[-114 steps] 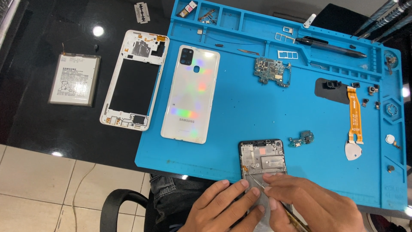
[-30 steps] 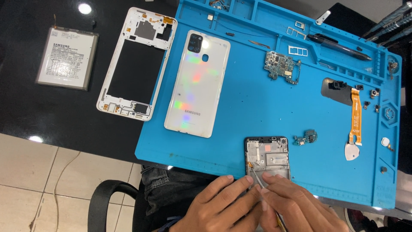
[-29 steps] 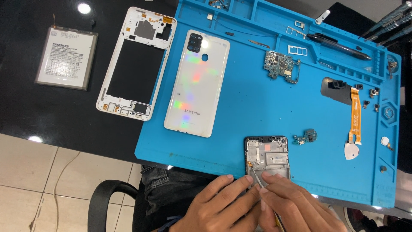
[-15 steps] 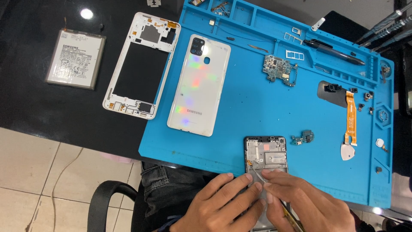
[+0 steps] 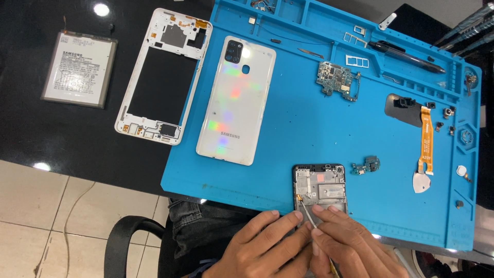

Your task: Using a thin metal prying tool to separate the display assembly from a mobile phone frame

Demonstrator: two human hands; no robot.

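A stripped phone screen frame (image 5: pixel 320 185) lies at the near edge of the blue work mat (image 5: pixel 309 128). My left hand (image 5: pixel 262 247) steadies its lower left part. My right hand (image 5: pixel 352 247) is shut on thin metal tweezers (image 5: pixel 307 211), whose tip touches the frame's left inner side. The lower half of the frame is hidden under my fingers.
A white phone back cover (image 5: pixel 236 100), a circuit board (image 5: pixel 338 81), a small sub-board (image 5: pixel 366 166), an orange flex cable (image 5: pixel 426 138), a white pick (image 5: pixel 423 183) and a black pen tool (image 5: pixel 406 51) lie on the mat. A white mid-frame (image 5: pixel 163 77) and a battery (image 5: pixel 80 69) rest on the black table.
The view has drifted slightly, shifting the mat and parts in the frame. Both hands stay on the screen frame with the tweezers, barely moving.
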